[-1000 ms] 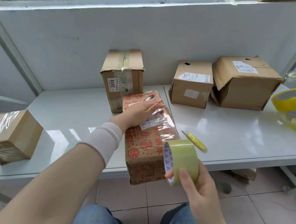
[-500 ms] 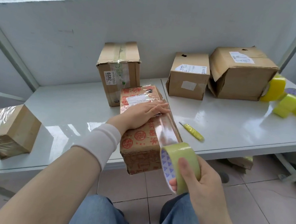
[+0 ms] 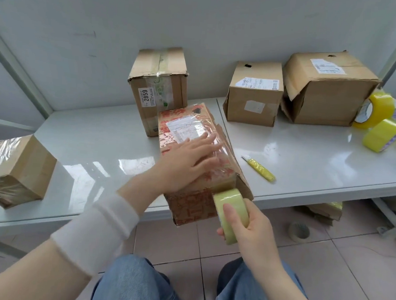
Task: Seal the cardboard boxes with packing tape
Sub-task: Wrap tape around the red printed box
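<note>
Rolled tape roll down over near edge of printed box, clamped between right hand thumb and fingers | pressing its top under flat, straight fingers of left hand | top seam likely covered; front face next

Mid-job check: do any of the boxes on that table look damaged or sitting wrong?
Yes. The big box at the back right is crumpled, its left flap torn and gaping. The red-printed box sits skewed and overhangs the front edge of the table, pressed by the left hand while the right hand holds the tape roll.
</note>
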Demonstrator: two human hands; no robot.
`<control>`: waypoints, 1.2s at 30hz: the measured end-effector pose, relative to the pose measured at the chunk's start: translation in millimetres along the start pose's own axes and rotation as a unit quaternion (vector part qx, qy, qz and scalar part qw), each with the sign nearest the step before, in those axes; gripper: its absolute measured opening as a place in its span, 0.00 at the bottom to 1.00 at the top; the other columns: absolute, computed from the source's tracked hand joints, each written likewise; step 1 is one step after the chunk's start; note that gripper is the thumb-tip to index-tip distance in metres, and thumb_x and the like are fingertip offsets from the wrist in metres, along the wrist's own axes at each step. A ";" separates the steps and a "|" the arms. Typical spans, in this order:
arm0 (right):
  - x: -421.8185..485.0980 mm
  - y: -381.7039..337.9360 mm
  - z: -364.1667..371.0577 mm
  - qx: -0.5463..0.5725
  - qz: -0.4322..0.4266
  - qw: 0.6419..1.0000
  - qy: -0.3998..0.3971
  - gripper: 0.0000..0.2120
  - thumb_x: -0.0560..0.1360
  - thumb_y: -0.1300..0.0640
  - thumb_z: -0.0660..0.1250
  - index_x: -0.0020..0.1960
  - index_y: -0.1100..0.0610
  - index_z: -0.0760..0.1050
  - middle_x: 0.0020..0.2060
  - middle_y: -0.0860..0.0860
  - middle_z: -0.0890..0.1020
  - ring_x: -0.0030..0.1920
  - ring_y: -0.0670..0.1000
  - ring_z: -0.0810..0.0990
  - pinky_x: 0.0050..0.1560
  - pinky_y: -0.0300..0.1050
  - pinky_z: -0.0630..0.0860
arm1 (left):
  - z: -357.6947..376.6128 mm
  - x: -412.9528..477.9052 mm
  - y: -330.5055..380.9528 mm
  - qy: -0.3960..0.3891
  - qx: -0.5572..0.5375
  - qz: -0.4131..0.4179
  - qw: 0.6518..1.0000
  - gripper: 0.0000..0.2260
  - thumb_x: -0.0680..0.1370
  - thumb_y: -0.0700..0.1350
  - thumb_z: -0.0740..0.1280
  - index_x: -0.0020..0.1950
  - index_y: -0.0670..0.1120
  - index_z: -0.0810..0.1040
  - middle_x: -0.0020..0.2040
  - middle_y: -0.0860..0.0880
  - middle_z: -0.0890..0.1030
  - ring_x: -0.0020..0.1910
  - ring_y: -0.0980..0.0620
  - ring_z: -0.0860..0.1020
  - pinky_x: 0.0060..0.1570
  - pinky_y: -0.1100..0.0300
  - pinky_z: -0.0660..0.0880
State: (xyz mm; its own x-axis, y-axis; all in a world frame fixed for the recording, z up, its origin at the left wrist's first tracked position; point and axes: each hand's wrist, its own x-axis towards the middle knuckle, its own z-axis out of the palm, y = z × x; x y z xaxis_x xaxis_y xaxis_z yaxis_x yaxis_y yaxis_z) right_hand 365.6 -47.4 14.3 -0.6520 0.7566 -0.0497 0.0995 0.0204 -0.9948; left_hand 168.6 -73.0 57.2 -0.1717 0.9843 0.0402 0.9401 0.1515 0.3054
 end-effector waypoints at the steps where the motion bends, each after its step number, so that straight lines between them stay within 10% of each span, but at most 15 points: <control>1: 4.5 -0.3 1.3 0.002 -0.003 1.000 -0.001 0.07 0.75 0.52 0.64 0.42 0.56 0.75 0.28 0.46 0.79 0.29 0.45 0.82 0.28 0.34 0.74 | 5.0 -8.7 2.5 -0.008 0.019 0.007 1.000 0.29 0.76 0.69 0.43 0.75 0.61 0.54 0.76 0.59 0.49 0.75 0.61 0.45 0.73 0.56 0.40; 8: 34.4 -6.4 4.7 0.025 -0.002 0.999 -0.048 0.14 0.70 0.44 0.60 0.45 0.55 0.73 0.27 0.49 0.81 0.28 0.43 0.80 0.30 0.36 0.76 | 8.3 1.5 -17.2 0.036 0.068 0.051 0.996 0.28 0.74 0.67 0.45 0.72 0.62 0.63 0.76 0.58 0.59 0.76 0.56 0.53 0.73 0.53 0.43; 14: 20.7 12.5 8.6 0.082 0.013 0.986 -0.145 0.05 0.77 0.56 0.60 0.50 0.56 0.72 0.31 0.53 0.83 0.33 0.52 0.82 0.36 0.41 0.78 | 10.3 3.1 -25.9 0.043 0.072 0.085 0.993 0.30 0.73 0.69 0.50 0.72 0.60 0.65 0.75 0.56 0.61 0.76 0.54 0.55 0.74 0.50 0.46; 36: -0.9 19.8 1.6 0.063 0.174 0.981 -0.058 0.14 0.78 0.48 0.60 0.44 0.59 0.74 0.25 0.54 0.80 0.24 0.50 0.78 0.33 0.45 0.76 | 9.1 -1.8 -13.4 0.038 0.114 0.069 0.990 0.23 0.77 0.62 0.56 0.72 0.60 0.65 0.75 0.56 0.61 0.76 0.55 0.55 0.73 0.52 0.43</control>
State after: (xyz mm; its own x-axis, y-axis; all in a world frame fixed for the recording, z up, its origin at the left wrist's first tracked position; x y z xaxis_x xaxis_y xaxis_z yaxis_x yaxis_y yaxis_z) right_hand 366.8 -48.7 -5.5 -0.6776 0.6236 -0.3898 0.2413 -0.3122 -0.9189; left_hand 159.0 -75.9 44.3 -0.0507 0.9889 0.1398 0.9967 0.0411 0.0705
